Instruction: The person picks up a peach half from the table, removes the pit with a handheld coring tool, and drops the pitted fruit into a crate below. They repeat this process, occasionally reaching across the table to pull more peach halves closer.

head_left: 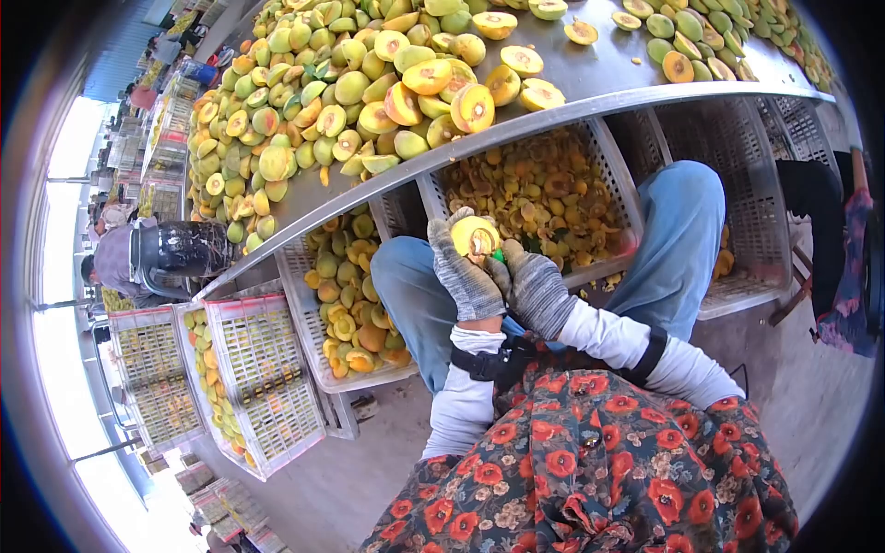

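1. My gloved left hand (466, 276) is closed around a halved fruit (475, 238), gripping it from below.
2. My right hand (536, 293) is curled shut, touching the fruit's right side.
3. The fruit is over my knees, in front of the crate (616, 161) under the table (599, 66).

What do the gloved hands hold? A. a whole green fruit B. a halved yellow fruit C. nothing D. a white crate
B: the left hand grips a halved yellow fruit, cut face showing, with the right hand against it.
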